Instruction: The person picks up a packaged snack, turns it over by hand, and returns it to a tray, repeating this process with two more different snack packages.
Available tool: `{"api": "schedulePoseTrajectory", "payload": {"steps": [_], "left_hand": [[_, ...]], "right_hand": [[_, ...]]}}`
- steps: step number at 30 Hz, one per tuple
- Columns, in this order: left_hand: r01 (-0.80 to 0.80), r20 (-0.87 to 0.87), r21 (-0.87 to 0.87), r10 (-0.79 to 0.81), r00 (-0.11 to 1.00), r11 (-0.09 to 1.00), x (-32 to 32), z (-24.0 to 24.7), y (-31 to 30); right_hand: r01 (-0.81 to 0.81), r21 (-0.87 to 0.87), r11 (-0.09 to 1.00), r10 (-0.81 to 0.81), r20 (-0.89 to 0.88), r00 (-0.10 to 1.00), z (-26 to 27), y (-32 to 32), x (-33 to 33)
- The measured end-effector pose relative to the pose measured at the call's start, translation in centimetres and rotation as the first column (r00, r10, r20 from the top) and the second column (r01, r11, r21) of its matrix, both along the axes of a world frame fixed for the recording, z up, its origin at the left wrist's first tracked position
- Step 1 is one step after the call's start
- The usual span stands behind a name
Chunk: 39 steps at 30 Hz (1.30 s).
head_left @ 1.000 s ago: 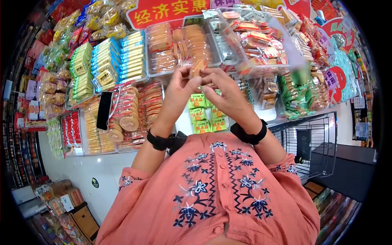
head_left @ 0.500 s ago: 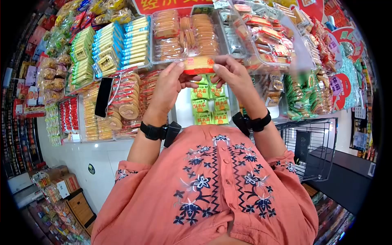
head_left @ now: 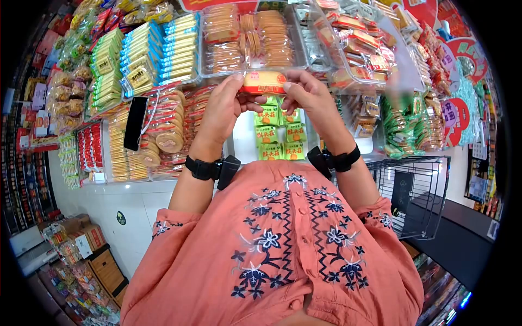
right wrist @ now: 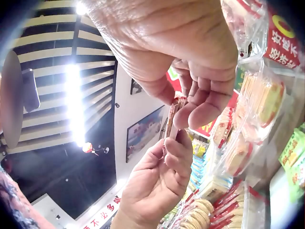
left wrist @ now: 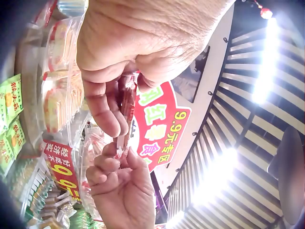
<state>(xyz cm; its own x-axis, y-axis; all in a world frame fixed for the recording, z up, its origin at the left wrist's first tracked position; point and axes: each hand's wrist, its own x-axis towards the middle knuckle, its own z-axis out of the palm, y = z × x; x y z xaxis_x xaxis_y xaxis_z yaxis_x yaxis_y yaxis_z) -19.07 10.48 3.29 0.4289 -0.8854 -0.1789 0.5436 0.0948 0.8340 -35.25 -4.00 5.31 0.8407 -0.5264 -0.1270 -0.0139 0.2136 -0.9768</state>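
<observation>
A small wrapped biscuit packet point(head_left: 265, 82), pale yellow with a red band, is held level across both hands in the head view. My left hand point(head_left: 220, 108) pinches its left end between thumb and fingers. At the other end, my right hand point(head_left: 314, 103) pinches the wrapper the same way. Edge-on in the left wrist view, the packet point(left wrist: 126, 114) looks thin and flat, with crimped ends. Below it lie several green snack packets point(head_left: 280, 133) in rows on a white surface. Just beyond the hands stands a clear bin point(head_left: 217, 75) of stacked brown biscuit packs.
A phone point(head_left: 136, 124) hangs in front of the biscuit bins on the left. Another clear bin point(head_left: 375, 81) with red and yellow packets rises at the right. A wire shopping cart point(head_left: 416, 190) stands at the lower right, beside the display.
My hands were close together over the packet, which stood nearly on end. They have moved apart, and the packet now lies crosswise with its broad printed face showing.
</observation>
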Motion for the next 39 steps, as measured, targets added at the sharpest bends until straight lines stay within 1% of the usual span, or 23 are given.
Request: {"api": "schedulePoseTrajectory", "payload": {"steps": [4,10,13,22,25,28,34,37,39], "left_hand": [[-0.026,0.003,0.022,0.026,1.000,0.999,0.0,-0.2,0.0],[-0.009,-0.011,0.021,0.009,1.000,1.000,0.1,-0.5,0.2],[-0.048,0.022,0.074,0.046,0.999,0.996,0.0,-0.6,0.3],[-0.059,0.071,0.102,0.052,0.996,0.993,0.1,-1.8,0.5],[-0.042,0.073,0.117,0.034,0.997,0.992,0.2,-2.0,0.4],[-0.038,0.095,0.129,0.026,0.995,0.991,0.2,-2.4,0.3],[-0.029,0.167,0.213,-0.007,0.986,0.977,0.4,-3.3,-0.1],[-0.025,0.179,0.219,-0.015,0.984,0.975,0.4,-3.7,-0.1],[-0.019,0.207,0.231,-0.030,0.978,0.973,0.6,-4.5,-0.4]], "right_hand": [[0.005,0.010,1.000,-0.005,-0.009,1.000,-0.3,-0.1,0.0],[0.033,0.040,0.999,-0.032,-0.008,0.999,-1.0,-0.3,0.0],[0.039,0.042,0.998,-0.039,-0.002,0.999,-1.2,-0.3,0.0],[0.031,0.062,0.998,-0.030,-0.031,0.999,-2.0,-0.5,-0.3],[0.044,0.040,0.998,-0.043,-0.020,0.999,-2.6,-0.6,-0.4],[0.040,0.018,0.999,-0.040,-0.047,0.998,-2.9,-0.9,-0.4],[0.023,0.042,0.999,-0.020,-0.080,0.997,-3.4,-1.0,-0.5],[0.017,0.049,0.999,-0.013,-0.088,0.996,-4.1,-1.2,-0.5],[0.014,0.048,0.999,-0.007,-0.131,0.991,-4.5,-1.5,-0.5]]}}
